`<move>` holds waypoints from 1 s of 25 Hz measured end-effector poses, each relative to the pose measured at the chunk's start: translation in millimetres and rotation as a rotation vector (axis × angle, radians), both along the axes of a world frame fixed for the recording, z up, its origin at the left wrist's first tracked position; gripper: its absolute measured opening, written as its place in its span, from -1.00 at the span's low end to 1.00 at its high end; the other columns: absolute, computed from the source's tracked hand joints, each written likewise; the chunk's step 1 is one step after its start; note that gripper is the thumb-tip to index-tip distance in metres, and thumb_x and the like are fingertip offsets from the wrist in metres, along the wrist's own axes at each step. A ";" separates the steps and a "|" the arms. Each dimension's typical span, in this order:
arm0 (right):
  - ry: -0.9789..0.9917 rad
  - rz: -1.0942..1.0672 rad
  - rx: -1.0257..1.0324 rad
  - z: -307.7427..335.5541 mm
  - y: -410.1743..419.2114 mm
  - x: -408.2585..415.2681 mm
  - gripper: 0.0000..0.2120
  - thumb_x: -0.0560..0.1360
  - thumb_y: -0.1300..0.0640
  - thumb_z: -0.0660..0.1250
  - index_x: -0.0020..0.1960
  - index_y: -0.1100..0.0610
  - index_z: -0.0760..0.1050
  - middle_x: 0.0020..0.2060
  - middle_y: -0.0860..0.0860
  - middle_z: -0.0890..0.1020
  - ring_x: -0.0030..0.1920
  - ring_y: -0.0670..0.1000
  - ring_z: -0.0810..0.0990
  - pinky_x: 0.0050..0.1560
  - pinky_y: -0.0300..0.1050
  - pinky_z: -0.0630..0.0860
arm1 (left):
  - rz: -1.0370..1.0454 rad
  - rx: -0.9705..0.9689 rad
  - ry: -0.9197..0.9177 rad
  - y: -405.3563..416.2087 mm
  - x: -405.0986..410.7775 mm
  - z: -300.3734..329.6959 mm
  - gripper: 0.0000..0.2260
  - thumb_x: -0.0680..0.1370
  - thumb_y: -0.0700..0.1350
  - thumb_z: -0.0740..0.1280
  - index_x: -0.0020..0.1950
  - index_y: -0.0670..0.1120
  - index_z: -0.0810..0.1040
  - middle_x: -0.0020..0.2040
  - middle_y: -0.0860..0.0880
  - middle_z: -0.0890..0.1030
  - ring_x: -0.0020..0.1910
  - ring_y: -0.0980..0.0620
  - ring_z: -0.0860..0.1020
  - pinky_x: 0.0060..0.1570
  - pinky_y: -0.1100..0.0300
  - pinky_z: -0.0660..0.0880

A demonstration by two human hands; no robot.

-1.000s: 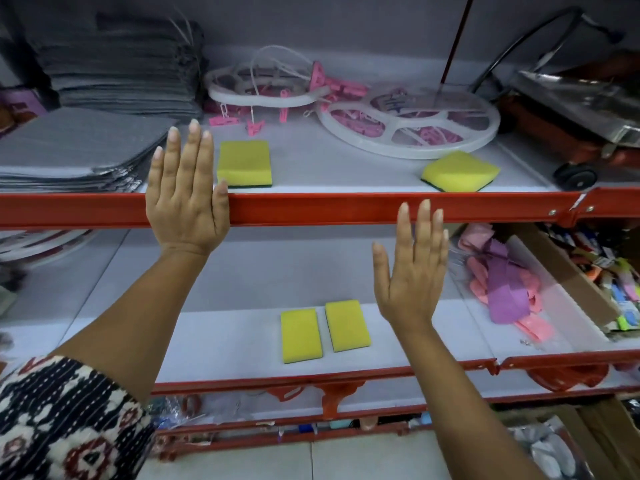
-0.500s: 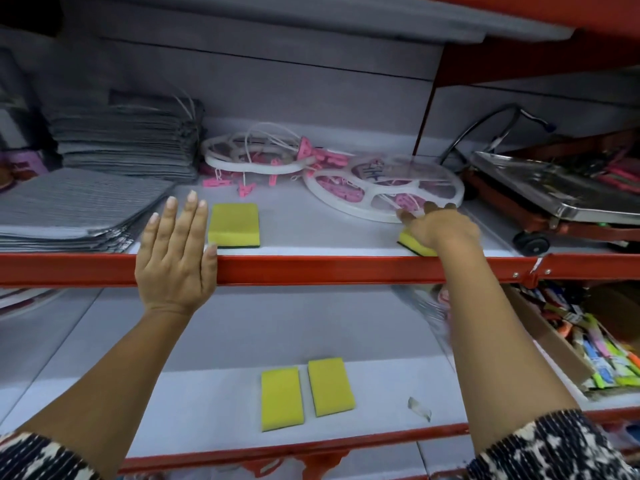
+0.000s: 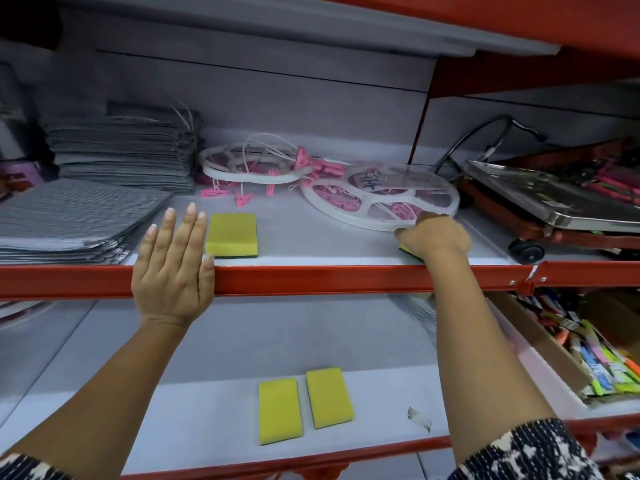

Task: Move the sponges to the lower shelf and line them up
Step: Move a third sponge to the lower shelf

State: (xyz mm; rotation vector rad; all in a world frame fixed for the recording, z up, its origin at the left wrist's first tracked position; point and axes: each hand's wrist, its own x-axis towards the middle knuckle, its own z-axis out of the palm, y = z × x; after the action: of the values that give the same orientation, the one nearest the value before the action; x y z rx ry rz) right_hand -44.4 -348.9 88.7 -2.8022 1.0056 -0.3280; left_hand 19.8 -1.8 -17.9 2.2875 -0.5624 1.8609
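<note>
Two yellow sponges lie side by side on the lower shelf: the left one and the right one. On the upper shelf a third yellow sponge lies flat near the front edge. My left hand is flat and open against the red shelf rail, just left of that sponge. My right hand is closed over a fourth sponge at the upper shelf's front; only a yellow and dark green corner shows under the fingers.
Stacks of grey cloths fill the upper shelf's left. White round hangers with pink clips lie behind the sponges. A metal trolley sits at the right. A box of coloured packets stands on the lower shelf's right.
My right hand rose from below the rail to the upper shelf and closed over the right sponge, pulling it toward the front edge. My left hand stays on the rail.
</note>
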 end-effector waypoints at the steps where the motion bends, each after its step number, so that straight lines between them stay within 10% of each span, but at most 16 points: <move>1: -0.047 0.009 -0.010 2.7 1.2 -2.6 -0.54 0.48 -0.13 0.22 0.27 0.12 0.44 0.22 0.18 0.52 0.23 0.25 0.48 -0.08 -0.04 0.38 | 0.000 0.000 -0.002 0.0 -0.1 -0.2 -0.54 0.59 -0.08 0.04 0.47 -0.20 0.29 0.44 -0.14 0.36 0.47 -0.12 0.23 0.42 -0.04 0.22; 6: -0.325 0.087 -0.051 9.5 16.3 -18.2 -0.60 0.49 -0.01 0.23 0.28 0.11 0.45 0.19 0.23 0.53 0.18 0.30 0.50 0.00 0.01 0.44 | 0.000 -0.003 -0.007 -0.2 -0.2 0.1 -0.54 0.59 -0.09 0.05 0.47 -0.19 0.30 0.44 -0.14 0.36 0.46 -0.12 0.24 0.42 -0.04 0.23; 18: -0.032 0.204 0.036 -13.0 10.7 -6.5 -0.64 0.46 -0.05 0.21 0.21 0.01 0.49 0.19 0.16 0.53 0.18 0.26 0.50 0.12 0.06 0.46 | 0.011 -0.006 0.020 -1.0 -1.7 1.5 -0.55 0.62 -0.07 0.01 0.48 -0.19 0.28 0.43 -0.15 0.37 0.47 -0.12 0.22 0.45 -0.02 0.18; 25: -0.420 0.232 -0.150 -7.8 36.2 -40.6 -0.59 0.47 -0.04 0.24 0.29 0.04 0.46 0.22 0.16 0.51 0.16 0.27 0.47 0.07 0.09 0.44 | 0.019 -0.009 0.012 -2.0 -1.8 0.2 -0.55 0.64 -0.05 -0.04 0.48 -0.18 0.28 0.43 -0.14 0.37 0.47 -0.12 0.23 0.45 -0.02 0.18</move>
State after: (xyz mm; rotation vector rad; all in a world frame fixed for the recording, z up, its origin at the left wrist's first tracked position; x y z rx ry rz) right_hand -85.0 -312.7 80.9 -2.7598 0.5780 -0.9438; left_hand 18.0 -3.8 -17.7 2.3048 -0.5307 1.8527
